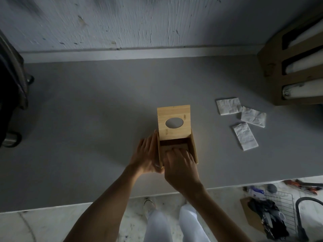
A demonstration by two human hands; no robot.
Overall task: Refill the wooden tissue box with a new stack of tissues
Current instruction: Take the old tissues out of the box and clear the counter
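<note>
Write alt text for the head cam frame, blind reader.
Seen from above, a wooden tissue box stands on a grey table, lid with an oval hole raised; the right hand reaches inside while the left hand braces the box's left wall. Three folded tissue stacks lie to the right, outside the box.

Right hand (181,165) fills the open box (193,149); bare counter (96,119) all around

The tissue box (176,137) is light wood with a smooth, matt finish and visible grain on its lid (173,122). The table (96,119) has a matt grey surface. The folded tissues (244,123) are white crinkled paper; the wall (139,21) is rough, scuffed paint.
</note>
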